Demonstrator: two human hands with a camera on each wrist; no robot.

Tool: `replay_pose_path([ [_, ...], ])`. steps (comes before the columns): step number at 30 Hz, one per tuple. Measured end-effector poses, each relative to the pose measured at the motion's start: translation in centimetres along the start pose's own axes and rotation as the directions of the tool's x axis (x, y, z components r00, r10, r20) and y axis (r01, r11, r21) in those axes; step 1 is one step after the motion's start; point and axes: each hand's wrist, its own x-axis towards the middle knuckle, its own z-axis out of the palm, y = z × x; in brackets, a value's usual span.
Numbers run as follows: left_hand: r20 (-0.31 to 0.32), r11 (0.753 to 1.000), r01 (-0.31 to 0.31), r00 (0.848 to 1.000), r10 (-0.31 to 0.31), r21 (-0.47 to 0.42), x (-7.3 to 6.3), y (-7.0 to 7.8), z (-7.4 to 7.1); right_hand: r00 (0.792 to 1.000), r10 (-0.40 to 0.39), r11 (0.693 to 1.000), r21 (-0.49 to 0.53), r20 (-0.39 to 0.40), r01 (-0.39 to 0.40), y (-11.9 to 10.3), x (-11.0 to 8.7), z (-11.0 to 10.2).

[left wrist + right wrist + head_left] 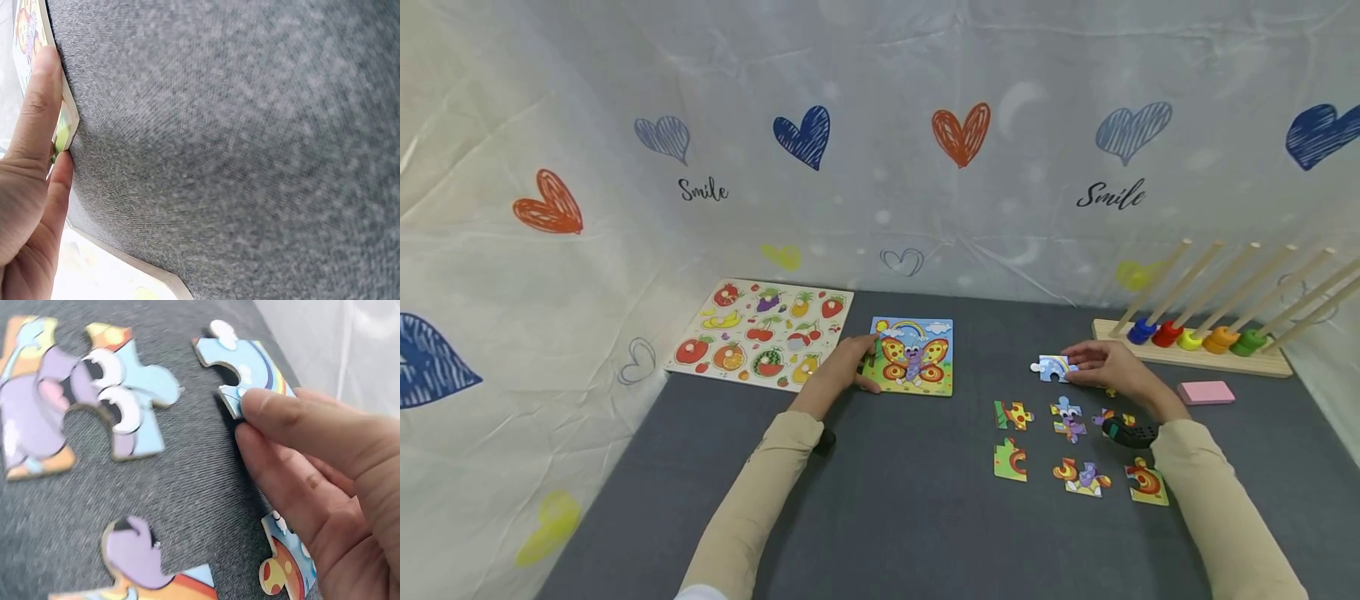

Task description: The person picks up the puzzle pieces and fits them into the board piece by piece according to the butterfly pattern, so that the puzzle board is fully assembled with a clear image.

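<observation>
From high over the near side, the head view faces forward and down to the far edge of the bench [925, 517] (backdrop [880, 208] included). The wrist views look from close in: the left shares the butterfly board [914, 358] with it, the right the rainbow piece [1051, 363].

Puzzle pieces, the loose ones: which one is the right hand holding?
The blue rainbow piece: the right hand pinches it, while the other loose pieces lie flat on the dark tabletop.
</observation>
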Motion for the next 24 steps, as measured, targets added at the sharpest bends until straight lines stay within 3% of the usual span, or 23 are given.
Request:
replay_pose_path([
  [6, -0.001, 1.000, -0.006, 1.000, 0.006, 0.004, -0.1, 0.1, 0.0, 0.999, 0.047, 0.997, 0.066, 0.011, -0.048, 0.2, -0.3, 0.1],
  [13, -0.015, 1.000, -0.022, 1.000, 0.022, 0.006, -0.1, 0.0, -0.1, 0.998, 0.066, 0.996, 0.062, -0.020, -0.064, 0.2, -0.3, 0.4],
  [24, -0.023, 0.999, -0.045, 0.999, 0.045, 0.000, -0.1, -0.3, 0.1, 0.995, 0.048, 0.995, 0.086, -0.086, -0.041, 0.4, -0.5, 1.1],
])
